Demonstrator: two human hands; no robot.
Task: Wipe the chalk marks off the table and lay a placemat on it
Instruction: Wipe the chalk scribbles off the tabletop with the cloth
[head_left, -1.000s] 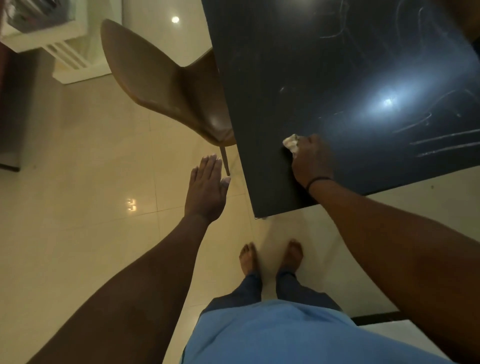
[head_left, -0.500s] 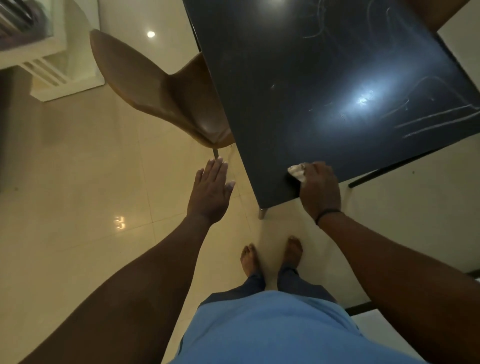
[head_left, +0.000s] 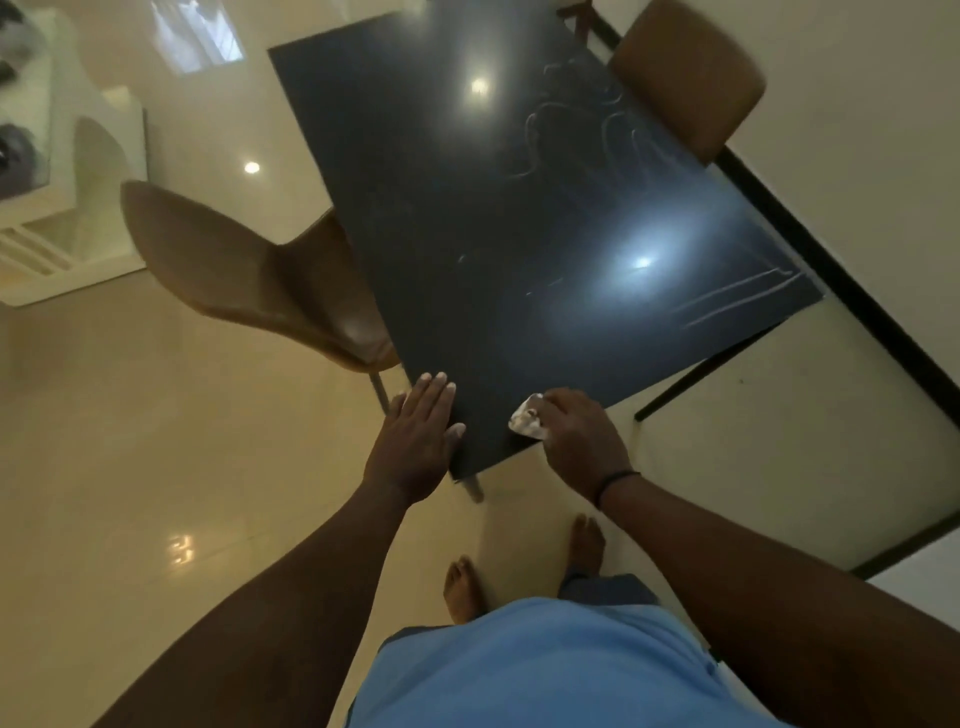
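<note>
A dark glossy table (head_left: 493, 234) stretches away from me, with white chalk marks (head_left: 571, 135) scribbled at its far right and more lines (head_left: 737, 301) along its right edge. My right hand (head_left: 579, 441) grips a small white cloth (head_left: 527, 423) and presses it on the table's near edge. With fingers straight, my left hand (head_left: 415, 441) lies flat at the near left corner, fingertips over the edge. No placemat is in view.
A brown chair (head_left: 249, 280) is tucked at the table's left side, another brown chair (head_left: 685, 78) at the far right. A white shelf unit (head_left: 67, 208) stands at the left. A wall with dark skirting (head_left: 841, 270) runs close along the right. My bare feet stand on glossy tiles.
My left hand has moved right from the air beside the table onto its near left corner. My right hand has drawn the cloth back to the near edge. The view has pulled back.
</note>
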